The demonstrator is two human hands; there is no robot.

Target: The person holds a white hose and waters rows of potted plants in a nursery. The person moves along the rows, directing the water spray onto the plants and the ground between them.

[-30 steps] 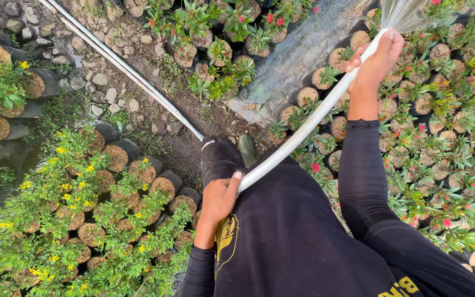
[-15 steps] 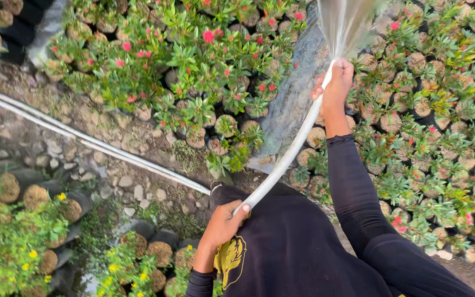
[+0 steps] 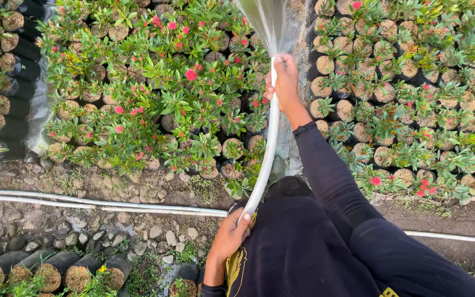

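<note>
- My right hand (image 3: pixel 285 82) is wrapped tight round the outlet end of the white hose (image 3: pixel 266 151), arm stretched out over the seedling bed.
- A wide fan of water (image 3: pixel 266 25) leaves the end just past my fingers; I can't tell whether a thumb is pressed over the mouth.
- My left hand (image 3: pixel 231 237) is closed round the hose lower down, close to my waist, so the line runs straight between my two fists.
- From there the hose trails off along the stony path (image 3: pixel 111 217), lying flat on the ground.
- I judge it semi-stiff and fairly heavy with water inside, and slick where wet, so it wants a full-fist hold rather than fingertips.
- The best holds look to be where I have them: one near the tip for aim, one back for the weight.
- Red-flowered potted plants (image 3: pixel 155 88) sit on both sides of the spray.
</note>
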